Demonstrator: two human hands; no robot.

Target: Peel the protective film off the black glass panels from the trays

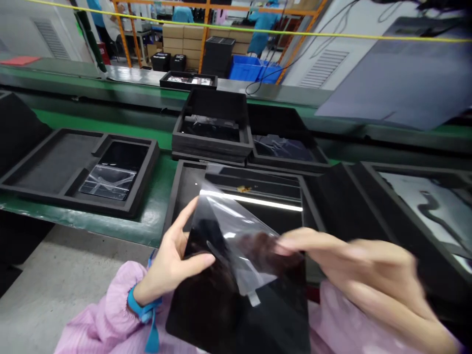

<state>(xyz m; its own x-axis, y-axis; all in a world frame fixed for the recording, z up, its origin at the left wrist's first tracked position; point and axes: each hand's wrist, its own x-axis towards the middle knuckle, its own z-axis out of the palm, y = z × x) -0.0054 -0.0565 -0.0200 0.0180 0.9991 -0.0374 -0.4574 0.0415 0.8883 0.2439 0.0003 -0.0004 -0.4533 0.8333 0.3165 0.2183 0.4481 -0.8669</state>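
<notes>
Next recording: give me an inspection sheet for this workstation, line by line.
Surface: green conveyor belt carrying black foam trays.
Job's things: glossy black panel on the person's lap; clear film lifted partly off it.
Clutter: left foam tray with a clear plastic insert; stacked trays behind; open tray straight ahead.
Hands: left hand grips the panel's left edge; right hand, blurred, has its fingers at the film.
Cables: black cables along the far wall; a dark cord in the right tray.
Surroundings: orange racking, cardboard boxes, blue bins, people in blue beyond.
</notes>
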